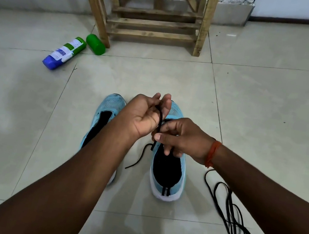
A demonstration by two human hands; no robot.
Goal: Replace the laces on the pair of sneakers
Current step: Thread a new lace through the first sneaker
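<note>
Two light blue sneakers with black insides stand side by side on the tiled floor, toes pointing away: the left sneaker and the right sneaker. My left hand is raised over them and pinches a black lace between thumb and fingers. My right hand, just below, pinches the same lace above the right sneaker's opening. The lace's free end trails onto the floor between the shoes. A second black lace lies in loose loops on the floor to the right.
A wooden rack stands at the back against the wall. A green and blue bottle lies on its side at the left, with its green cap beside it. An orange thread band circles my right wrist.
</note>
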